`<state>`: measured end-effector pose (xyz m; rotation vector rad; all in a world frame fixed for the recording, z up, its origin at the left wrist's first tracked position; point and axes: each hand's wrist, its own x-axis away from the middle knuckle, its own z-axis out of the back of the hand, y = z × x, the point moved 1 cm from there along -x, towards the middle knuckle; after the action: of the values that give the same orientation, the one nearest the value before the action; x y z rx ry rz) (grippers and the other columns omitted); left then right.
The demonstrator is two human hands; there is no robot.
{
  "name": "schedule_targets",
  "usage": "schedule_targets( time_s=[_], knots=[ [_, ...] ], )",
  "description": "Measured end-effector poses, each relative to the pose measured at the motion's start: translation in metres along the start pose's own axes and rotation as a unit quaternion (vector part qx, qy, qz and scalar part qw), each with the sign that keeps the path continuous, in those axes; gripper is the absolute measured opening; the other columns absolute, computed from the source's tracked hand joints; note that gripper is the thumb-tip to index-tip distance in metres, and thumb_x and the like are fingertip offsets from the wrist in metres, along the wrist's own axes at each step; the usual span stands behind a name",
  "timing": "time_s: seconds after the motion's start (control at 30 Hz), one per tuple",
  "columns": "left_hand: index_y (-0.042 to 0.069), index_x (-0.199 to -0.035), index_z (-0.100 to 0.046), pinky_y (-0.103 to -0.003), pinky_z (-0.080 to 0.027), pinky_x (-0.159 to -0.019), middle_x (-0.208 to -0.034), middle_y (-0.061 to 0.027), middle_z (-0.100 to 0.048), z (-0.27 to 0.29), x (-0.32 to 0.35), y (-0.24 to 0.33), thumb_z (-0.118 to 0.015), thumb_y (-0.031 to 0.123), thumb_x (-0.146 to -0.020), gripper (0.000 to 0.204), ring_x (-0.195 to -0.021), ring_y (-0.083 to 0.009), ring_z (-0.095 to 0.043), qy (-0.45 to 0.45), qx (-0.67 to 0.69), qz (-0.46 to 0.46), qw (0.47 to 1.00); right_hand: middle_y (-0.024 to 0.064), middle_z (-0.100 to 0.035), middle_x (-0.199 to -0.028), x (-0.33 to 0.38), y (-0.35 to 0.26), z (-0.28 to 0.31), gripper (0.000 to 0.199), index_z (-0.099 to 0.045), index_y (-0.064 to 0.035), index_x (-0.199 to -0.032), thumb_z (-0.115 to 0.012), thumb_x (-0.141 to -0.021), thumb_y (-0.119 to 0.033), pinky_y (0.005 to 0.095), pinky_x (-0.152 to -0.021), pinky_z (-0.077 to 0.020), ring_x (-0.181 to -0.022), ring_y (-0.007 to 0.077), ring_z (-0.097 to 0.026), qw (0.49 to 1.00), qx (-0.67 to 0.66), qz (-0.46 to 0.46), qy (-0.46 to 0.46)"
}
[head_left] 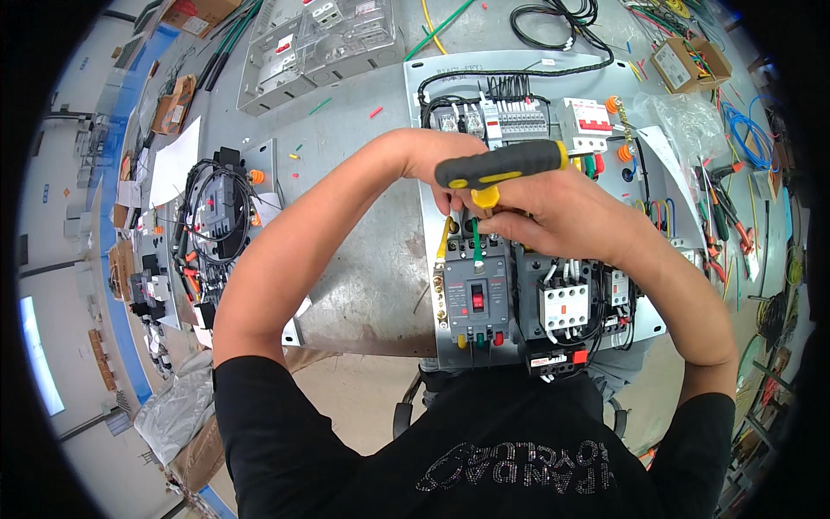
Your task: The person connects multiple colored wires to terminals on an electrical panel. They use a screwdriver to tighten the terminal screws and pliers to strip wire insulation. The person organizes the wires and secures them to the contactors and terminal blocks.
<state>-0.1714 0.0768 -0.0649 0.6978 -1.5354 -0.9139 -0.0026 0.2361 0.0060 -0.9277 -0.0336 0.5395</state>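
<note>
Gripping screwdriver [501, 164] in right hand [553, 212] fingers, left hand [441, 164] fingers pinching green wire [476, 242], cardboard box [692, 62] holding wires

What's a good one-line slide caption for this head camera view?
Right hand holding a black-and-yellow screwdriver and left hand at a green wire above the breaker on a grey panel.

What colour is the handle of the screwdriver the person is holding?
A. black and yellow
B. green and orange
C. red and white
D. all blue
A: the screwdriver gripped in the right hand has a black handle with yellow parts, held above the black circuit breaker on the grey panel.
</note>
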Motion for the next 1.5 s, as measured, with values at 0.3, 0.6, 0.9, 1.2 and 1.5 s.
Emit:
schedule_targets(
  time_s=[0.3, 0.6, 0.9, 1.2, 1.5],
  knots=[
    [0.001, -0.136, -0.067, -0.035, -0.070, -0.080, -0.114, -0.0161, -0.076, -0.009, 0.009, 0.036, -0.079, 0.014, -0.094, 0.045, -0.100, -0.0239, -0.078, 0.017, -0.081, 0.094, 0.992, 0.0124, -0.072, -0.091, -0.007, 0.002, 0.006, 0.016, -0.070, -0.0086, -0.111, -0.076, -0.097, -0.016, 0.0450, -0.075, -0.0564, -0.084, 0.0364, -0.071, 0.997, -0.055, -0.051, -0.013],
    [0.008, -0.127, -0.072, -0.035, -0.069, -0.074, -0.107, -0.0109, -0.078, -0.003, 0.004, 0.014, -0.070, 0.015, -0.096, 0.032, -0.090, -0.0197, -0.079, -0.001, -0.172, 0.044, 0.984, 0.0196, -0.074, -0.095, -0.008, 0.014, -0.002, 0.036, -0.069, -0.0064, -0.127, -0.077, -0.097, -0.025, 0.0520, -0.079, -0.0571, -0.087, 0.0453, -0.069, 0.999, 0.013, 0.031, -0.028],
    [0.001, -0.109, -0.074, -0.036, -0.064, -0.074, -0.096, -0.0098, -0.078, -0.002, 0.005, 0.006, -0.074, 0.005, -0.085, 0.025, -0.085, -0.0179, -0.075, 0.000, -0.197, -0.070, 0.978, 0.0187, -0.075, -0.103, -0.002, 0.012, -0.002, 0.043, -0.068, -0.0074, -0.133, -0.079, -0.093, -0.016, 0.0512, -0.081, -0.0583, -0.090, 0.0445, -0.069, 1.000, -0.012, 0.018, -0.014],
    [0.002, -0.109, -0.078, -0.029, -0.067, -0.072, -0.099, -0.0084, -0.079, -0.001, 0.003, 0.006, -0.074, 0.016, -0.097, 0.018, -0.086, -0.0151, -0.077, 0.007, -0.180, -0.052, 0.982, 0.0191, -0.075, -0.095, -0.007, 0.024, -0.008, 0.035, -0.070, -0.0025, -0.120, -0.082, -0.096, -0.025, 0.0421, -0.077, -0.0580, -0.083, 0.0386, -0.073, 0.998, 0.011, 0.056, 0.009],
    [0.003, -0.113, -0.078, -0.030, -0.064, -0.070, -0.092, -0.0064, -0.076, -0.006, -0.005, -0.004, -0.075, 0.018, -0.093, 0.025, -0.079, -0.0143, -0.071, 0.044, -0.179, -0.025, 0.983, 0.0116, -0.069, -0.084, 0.000, 0.028, -0.008, 0.025, -0.071, -0.0041, -0.109, -0.083, -0.094, -0.020, 0.0376, -0.071, -0.0531, -0.071, 0.0240, -0.064, 0.999, -0.051, -0.008, 0.010]
  ],
)
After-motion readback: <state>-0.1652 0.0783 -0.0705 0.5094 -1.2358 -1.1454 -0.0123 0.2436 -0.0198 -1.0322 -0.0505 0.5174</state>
